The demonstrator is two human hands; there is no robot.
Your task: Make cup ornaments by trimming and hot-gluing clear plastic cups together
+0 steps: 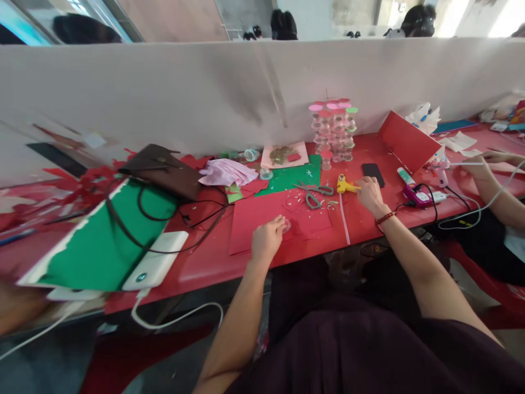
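Note:
My left hand [267, 238] is closed, fingertips pinching a small clear round plastic piece [287, 226] just over red paper sheets [256, 219]. My right hand [370, 195] grips the handle of a yellow glue gun [345, 184], and a long translucent glue stick [344, 219] runs from it toward the table's front edge. Between my hands lie open scissors [314, 195] with grey handles, among small paper scraps. Behind them stands a tower of small clear plastic cups [334, 134], with pink, red and green discs on top.
A black phone [373, 174] lies beyond my right hand. Further right are a purple power adapter [417, 195], a folded red card [410, 143] and a co-worker's hands [479, 166]. On the left sit a brown bag [162, 171], a green board [110, 235] and a white power bank [158, 260].

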